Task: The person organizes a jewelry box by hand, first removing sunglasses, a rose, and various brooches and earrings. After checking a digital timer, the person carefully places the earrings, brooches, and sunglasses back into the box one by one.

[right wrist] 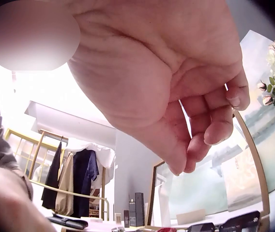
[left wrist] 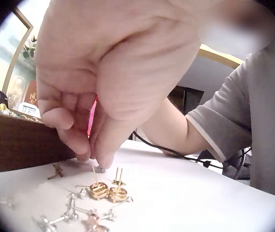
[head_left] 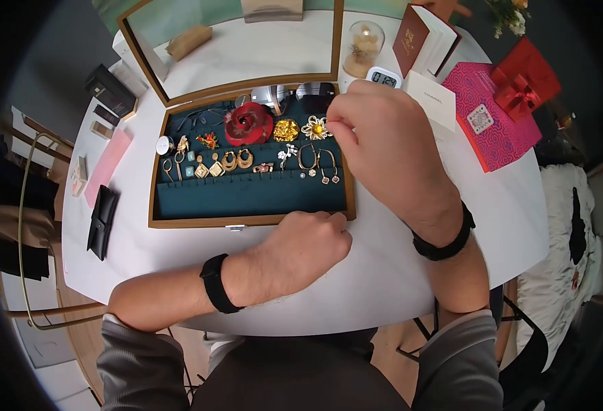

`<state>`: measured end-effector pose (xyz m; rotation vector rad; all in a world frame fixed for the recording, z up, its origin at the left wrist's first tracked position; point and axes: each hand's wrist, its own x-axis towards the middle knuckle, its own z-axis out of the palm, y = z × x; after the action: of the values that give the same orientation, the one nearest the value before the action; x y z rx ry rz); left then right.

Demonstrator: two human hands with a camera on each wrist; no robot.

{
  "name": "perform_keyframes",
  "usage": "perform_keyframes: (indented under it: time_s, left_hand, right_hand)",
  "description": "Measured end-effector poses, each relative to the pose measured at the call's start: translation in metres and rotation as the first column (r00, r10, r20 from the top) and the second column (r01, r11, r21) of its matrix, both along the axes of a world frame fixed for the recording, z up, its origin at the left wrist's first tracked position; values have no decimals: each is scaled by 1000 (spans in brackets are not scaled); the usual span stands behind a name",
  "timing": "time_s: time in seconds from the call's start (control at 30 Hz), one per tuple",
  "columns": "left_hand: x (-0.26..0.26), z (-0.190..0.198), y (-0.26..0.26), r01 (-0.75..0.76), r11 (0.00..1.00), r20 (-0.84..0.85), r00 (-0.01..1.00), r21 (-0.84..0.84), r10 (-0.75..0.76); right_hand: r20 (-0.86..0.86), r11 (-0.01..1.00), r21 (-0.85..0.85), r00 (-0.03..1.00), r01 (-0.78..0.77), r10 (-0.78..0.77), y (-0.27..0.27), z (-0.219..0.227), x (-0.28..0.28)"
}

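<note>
A wooden jewelry box (head_left: 253, 202) with a dark green lining and raised mirror lid holds several earrings, a red flower brooch (head_left: 248, 124) and a gold-and-white flower brooch (head_left: 315, 128). Over its right side is my right hand (head_left: 387, 140), thumb and index tips together; whether something tiny sits between them I cannot tell. My left hand (head_left: 298, 246) is down by the box's front right corner. In the left wrist view its thumb and fingertips pinch at a small silver stud earring (left wrist: 101, 169) on the white table. Nearby lie gold earrings (left wrist: 99, 190) and several silver studs (left wrist: 72, 210).
Sunglasses (head_left: 269, 98) lie along the box's back. Behind stand a digital timer (head_left: 384, 77), a glass dome (head_left: 364, 48) and a red book (head_left: 412, 41). A pink patterned bag (head_left: 483, 130) is at right. A black case (head_left: 101, 222) and black box (head_left: 111, 92) are at left.
</note>
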<state>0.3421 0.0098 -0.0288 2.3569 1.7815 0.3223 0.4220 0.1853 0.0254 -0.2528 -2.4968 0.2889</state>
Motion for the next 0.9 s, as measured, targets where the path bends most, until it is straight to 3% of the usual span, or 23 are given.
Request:
perform_keyframes:
  time_s: [0.2, 0.43, 0.47, 0.53, 0.6, 0.67, 0.7, 0.83, 0.9]
  left_hand:
    - [4, -3, 2, 29, 999, -59, 998, -31, -31]
    - [-6, 7, 1, 15, 995, -15, 1000, -96, -16]
    - [-13, 15, 0, -54, 998, 181, 982, -32, 59]
    - [-35, 26, 4, -164, 985, 494, 861, 52, 117]
    - [-49, 45, 1, -356, 912, 705, 592, -204, 389]
    - [-73, 41, 3, -409, 891, 757, 513, -198, 405]
    - [-80, 43, 3, -400, 886, 812, 422, -232, 403]
    - [-89, 32, 5, -450, 884, 890, 341, -128, 302]
    - [-88, 33, 3, -432, 879, 934, 186, -200, 304]
  right_hand:
    - [-15, 1000, 31, 1000, 6, -6, 0, 1, -1]
    - [-9, 999, 35, 1000, 5, -4, -1, 1, -1]
    - [-20, 999, 36, 1000, -4, 5, -1, 0, -2]
    - [-35, 999, 36, 999, -14, 15, -1, -1, -2]
    - [-45, 998, -1, 997, -55, 55, -3, -2, -4]
    - [-46, 993, -30, 992, -118, 116, -7, -3, -6]
    - [-43, 984, -59, 985, -169, 167, -10, -3, -7]
    - [-70, 964, -114, 970, -240, 234, -18, -6, -10]
    - [-114, 948, -177, 962, -264, 247, -21, -5, -11]
